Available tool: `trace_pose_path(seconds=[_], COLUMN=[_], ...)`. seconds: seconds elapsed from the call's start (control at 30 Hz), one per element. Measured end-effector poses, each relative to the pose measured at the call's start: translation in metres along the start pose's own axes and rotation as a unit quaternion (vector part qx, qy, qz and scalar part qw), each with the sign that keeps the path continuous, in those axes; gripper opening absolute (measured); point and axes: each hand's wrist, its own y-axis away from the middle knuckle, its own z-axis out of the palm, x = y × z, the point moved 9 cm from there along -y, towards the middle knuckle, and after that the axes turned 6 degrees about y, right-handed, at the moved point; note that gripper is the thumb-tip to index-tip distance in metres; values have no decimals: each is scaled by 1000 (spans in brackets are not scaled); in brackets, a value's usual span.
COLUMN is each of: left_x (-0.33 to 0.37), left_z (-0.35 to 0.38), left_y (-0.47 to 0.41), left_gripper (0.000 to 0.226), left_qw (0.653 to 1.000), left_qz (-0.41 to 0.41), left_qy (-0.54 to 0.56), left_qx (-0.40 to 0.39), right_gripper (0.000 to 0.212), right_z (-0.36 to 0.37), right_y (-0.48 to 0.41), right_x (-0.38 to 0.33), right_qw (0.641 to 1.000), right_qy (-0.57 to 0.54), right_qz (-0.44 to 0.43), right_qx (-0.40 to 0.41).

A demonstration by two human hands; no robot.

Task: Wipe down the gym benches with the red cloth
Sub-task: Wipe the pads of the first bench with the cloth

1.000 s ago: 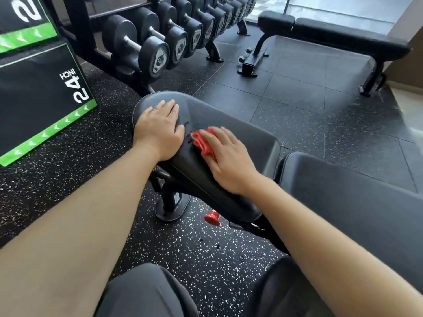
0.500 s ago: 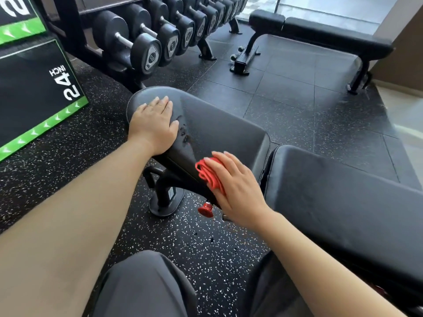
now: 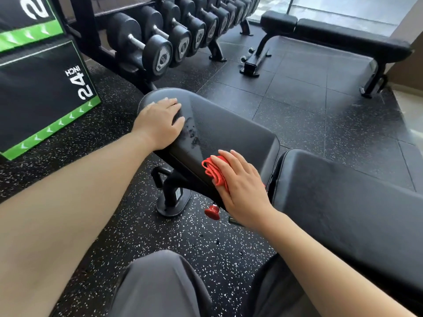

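A black padded bench seat [image 3: 231, 126] tilts in front of me, with the longer back pad [image 3: 338, 202] to its right. My left hand [image 3: 159, 123] rests flat on the seat's far left end. My right hand [image 3: 240, 186] presses a folded red cloth [image 3: 214, 170] with straight fingers against the seat's near edge, close to the gap between the pads. Wet streaks and droplets [image 3: 192, 133] show on the seat between my hands. A second black bench [image 3: 343, 40] stands at the far right, by the window.
A dumbbell rack [image 3: 174, 40] runs along the back left. Black and green plyo boxes [image 3: 41, 88] stand at the left. The seat's foot [image 3: 172, 202] and a red adjustment knob [image 3: 212, 212] sit under the seat. My grey-trousered knees [image 3: 160, 287] are below.
My right hand slid the cloth from the middle of the seat toward me, down to its near edge. The left hand stayed in place on the far end.
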Motion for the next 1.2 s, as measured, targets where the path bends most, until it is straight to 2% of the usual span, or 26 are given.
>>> trace_pose_path(seconds=[0.1, 0.23, 0.43, 0.53, 0.7, 0.87, 0.97, 1.07, 1.2], left_x=[-29, -40, -41, -41, -40, -39, -39, -37, -39], left_z=[-14, -5, -5, -6, -9, -14, -13, -12, -12], left_y=[-2, -3, -3, -3, 0, 6, 6, 4, 3], left_gripper=[47, 49, 48, 57, 63, 62, 63, 69, 72], left_qw=[997, 991, 988, 987, 984, 976, 977, 980, 982], left_qz=[-39, -47, -27, -25, -17, -8, -6, -6, -13], left_qy=[30, 112, 122, 134, 138, 170, 170, 159, 152], left_qx=[51, 59, 85, 89, 112, 138, 130, 117, 115], right_gripper=[55, 62, 48, 47, 45, 55, 56, 57, 46], right_z=[3, 10, 21, 22, 17, 11, 14, 13, 21], right_y=[-27, -70, -136, -159, -159, -118, -105, -124, -171], right_x=[-8, -14, -9, -9, -10, -19, -19, -15, -2], right_qw=[1000, 1000, 999, 999, 999, 999, 999, 999, 998], right_qy=[-4, -14, -19, -17, -28, -35, -31, -35, -41], right_qz=[8, 21, 29, 29, 18, 10, 1, 14, 46], right_qx=[-6, -13, -15, -12, 0, 26, 14, 11, -4])
